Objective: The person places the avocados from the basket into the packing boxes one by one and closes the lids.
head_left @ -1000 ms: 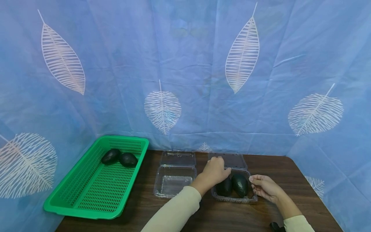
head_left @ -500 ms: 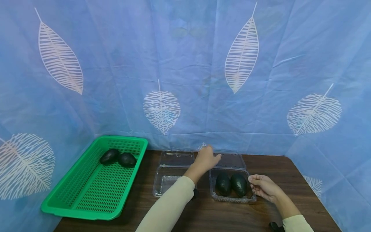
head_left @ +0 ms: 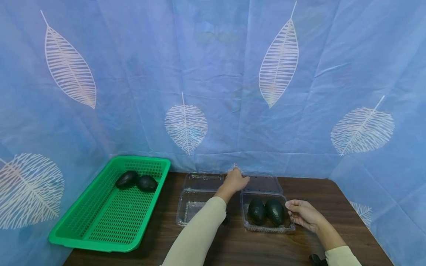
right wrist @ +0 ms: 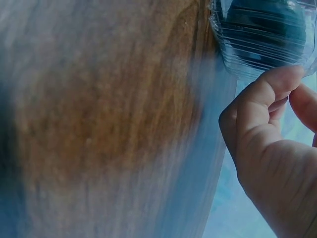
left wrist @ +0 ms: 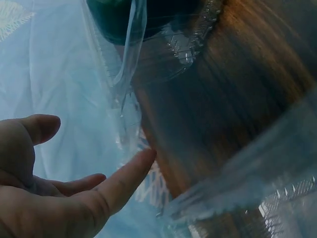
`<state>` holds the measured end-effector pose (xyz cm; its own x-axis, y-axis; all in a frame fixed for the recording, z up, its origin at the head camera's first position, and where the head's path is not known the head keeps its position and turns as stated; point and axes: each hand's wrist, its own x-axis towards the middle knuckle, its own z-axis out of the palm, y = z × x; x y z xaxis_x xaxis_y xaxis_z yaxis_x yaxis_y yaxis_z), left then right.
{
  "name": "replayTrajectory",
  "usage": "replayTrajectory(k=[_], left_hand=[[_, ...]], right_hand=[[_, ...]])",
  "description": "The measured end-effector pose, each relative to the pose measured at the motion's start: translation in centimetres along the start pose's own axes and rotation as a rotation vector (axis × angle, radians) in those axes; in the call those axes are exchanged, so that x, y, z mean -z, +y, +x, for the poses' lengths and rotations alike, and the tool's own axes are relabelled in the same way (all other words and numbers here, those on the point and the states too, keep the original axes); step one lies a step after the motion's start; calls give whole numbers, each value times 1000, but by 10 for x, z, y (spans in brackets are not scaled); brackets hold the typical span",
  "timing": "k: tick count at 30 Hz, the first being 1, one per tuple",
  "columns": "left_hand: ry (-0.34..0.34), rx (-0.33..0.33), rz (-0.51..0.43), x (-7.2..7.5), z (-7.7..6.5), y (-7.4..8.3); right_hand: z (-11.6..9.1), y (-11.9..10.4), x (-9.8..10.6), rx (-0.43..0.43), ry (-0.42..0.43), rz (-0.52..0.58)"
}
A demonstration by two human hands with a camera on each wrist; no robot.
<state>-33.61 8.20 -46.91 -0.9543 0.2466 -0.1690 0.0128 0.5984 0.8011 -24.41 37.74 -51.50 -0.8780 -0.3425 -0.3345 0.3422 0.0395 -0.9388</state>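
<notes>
Two dark avocados (head_left: 257,211) (head_left: 275,212) lie side by side in the base of the right clear plastic clamshell box (head_left: 267,229), whose lid (head_left: 265,184) is folded back behind it. In the head view my left hand (head_left: 235,181) is at the left edge of that lid, between the two boxes. The left wrist view shows the index finger of the left hand (left wrist: 74,203) extended and the thumb apart, with nothing gripped. My right hand (head_left: 306,215) pinches the right rim of the same box; the right wrist view shows the thumb and index finger of this hand (right wrist: 270,134) at the plastic edge.
A second clear clamshell box (head_left: 181,216) stands to the left, its lid (head_left: 203,181) folded back, partly behind my left arm. Further left, a green plastic basket (head_left: 110,225) holds two avocados (head_left: 127,179) (head_left: 147,183). A blue leaf-print cloth (head_left: 219,122) hangs behind the dark wooden table (head_left: 263,251).
My left hand has moved from above the avocados in the right box back and to the left, to the edge of its lid. The right hand has stayed at the rim.
</notes>
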Motion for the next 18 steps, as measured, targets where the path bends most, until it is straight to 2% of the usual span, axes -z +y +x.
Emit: replayTrajectory(k=[5,12,18], left_hand=[[-24,44,-84,-2,8,-7],[-66,173,-375,-4,10,-16],[-74,198,-460,-6,12,-17]], right_hand=[[2,0,1,15,-13,-1],[3,4,2,3,-23,21],[2,5,3,10,-3,15]])
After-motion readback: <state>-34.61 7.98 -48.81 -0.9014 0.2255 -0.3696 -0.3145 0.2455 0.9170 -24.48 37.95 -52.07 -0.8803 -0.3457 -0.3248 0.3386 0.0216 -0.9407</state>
